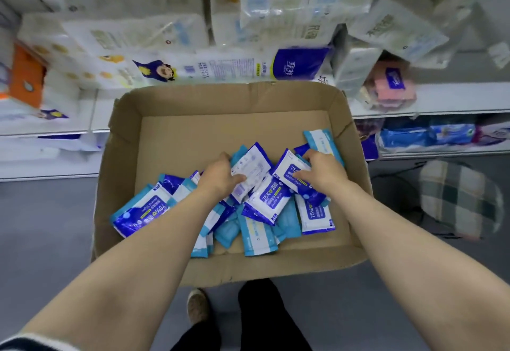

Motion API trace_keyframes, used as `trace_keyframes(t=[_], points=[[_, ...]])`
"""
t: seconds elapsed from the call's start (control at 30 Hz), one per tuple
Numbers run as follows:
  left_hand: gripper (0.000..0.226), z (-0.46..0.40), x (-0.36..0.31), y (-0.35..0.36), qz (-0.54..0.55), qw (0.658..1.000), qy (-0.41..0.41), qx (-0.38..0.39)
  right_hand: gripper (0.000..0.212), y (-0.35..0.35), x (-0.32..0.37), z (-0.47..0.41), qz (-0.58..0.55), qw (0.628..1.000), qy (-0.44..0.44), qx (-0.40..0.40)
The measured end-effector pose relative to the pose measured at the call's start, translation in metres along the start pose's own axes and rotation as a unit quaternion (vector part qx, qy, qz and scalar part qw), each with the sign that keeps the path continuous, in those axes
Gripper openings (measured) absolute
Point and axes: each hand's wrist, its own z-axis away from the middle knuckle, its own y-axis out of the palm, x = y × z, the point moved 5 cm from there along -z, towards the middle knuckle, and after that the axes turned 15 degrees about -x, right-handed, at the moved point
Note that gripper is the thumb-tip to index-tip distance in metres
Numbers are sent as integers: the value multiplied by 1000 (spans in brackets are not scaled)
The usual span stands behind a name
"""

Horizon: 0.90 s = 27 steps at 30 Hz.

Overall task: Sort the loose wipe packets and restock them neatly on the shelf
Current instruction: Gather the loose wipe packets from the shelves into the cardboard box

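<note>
Two bare forearms nearest the lens, reaching down into a shallow brown cardboard tray (pixel 171 265) set on the grey floor, with a dark trouser leg and a beige shoe (pixel 197 305) just below its near wall. Left hand (pixel 220 178) laid on the heap, thumb pressed on the printed white back of a wipe packet (pixel 249 170), fingers curled over its far edge: gripping it, likely to flip or pull it from the pile. Right hand (pixel 321 171) clamped on a blue-and-white "75% Alcohol Wipes" packet (pixel 289 170), thumb across the label, fingers hooked behind; looks like pairing same-type packets by hand. Loose wipe packets (pixel 259 207) jumbled in the tray's near half, overlapping, some face up, some face down, lighter teal ones (pixel 258 236) mixed under the dark blue; far half of the tray bare. Sorting judged barely begun, nothing yet stacked square. White metal shelf (pixel 441 97) straight ahead, well apart from the hands, already crowded with white tissue multipacks (pixel 132 44) and a pink pack (pixel 394 88); lower tier holds blue packs (pixel 408 137). Free shelf space hard to make out through blur. Checked green-and-white fabric item (pixel 461 199) on the floor just right of the tray, a possible snag when stepping to the shelf.
</note>
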Motion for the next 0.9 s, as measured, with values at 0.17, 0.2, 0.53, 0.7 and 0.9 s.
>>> trace_keyframes(t=[0.17,0.2,0.53,0.7,0.9], points=[[69,5,3,-35,-18,998,44,-42,62,-20,44,2,76,994,-68,-42],[70,5,4,-49,-20,997,55,-54,61,-27,58,4,83,992,-79,-46],[65,28,59,-275,-47,958,205,-197,52,-118,283,74,101,955,-226,-160],[60,56,111,-408,-62,923,253,-283,54,-148,410,131,72,929,-278,-234],[60,82,159,-529,-69,895,274,-346,53,-167,525,179,64,898,-320,-294]])
